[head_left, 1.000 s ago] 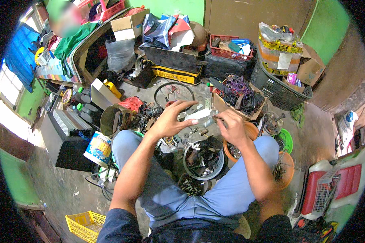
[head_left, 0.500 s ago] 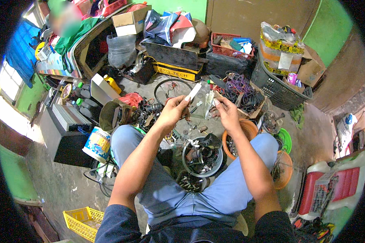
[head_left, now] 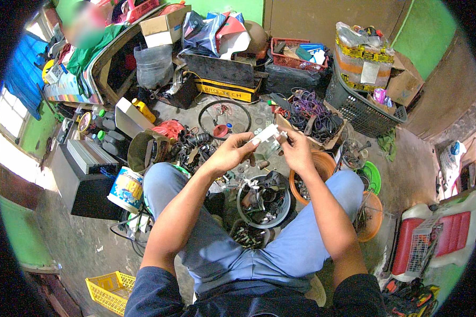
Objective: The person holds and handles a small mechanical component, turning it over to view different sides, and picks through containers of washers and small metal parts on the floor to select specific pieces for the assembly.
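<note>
Since the earlier frame, the white strip (head_left: 266, 134) has come across to the clear piece (head_left: 271, 149), and the two, which were apart, now overlap between the hands. The left hand (head_left: 232, 153) pinches the strip near its lower end, between thumb and fingers. The right hand (head_left: 297, 150) grips the clear piece by the fingertips, with its palm mostly hidden.

For handling two such slim pieces so close together, it would be good to keep the right hand steady and let only the left one make small turns. A light pinch seems better than a hard one, since thin material may bend or crack.

The strip looks narrow, flat and bright white. The clear piece is paler, see-through in part and longish; whether the two truly touch cannot be told. Both are held above the floor, beyond the grey bucket (head_left: 259, 226), with the orange basin (head_left: 325, 162) below the right hand.
</note>
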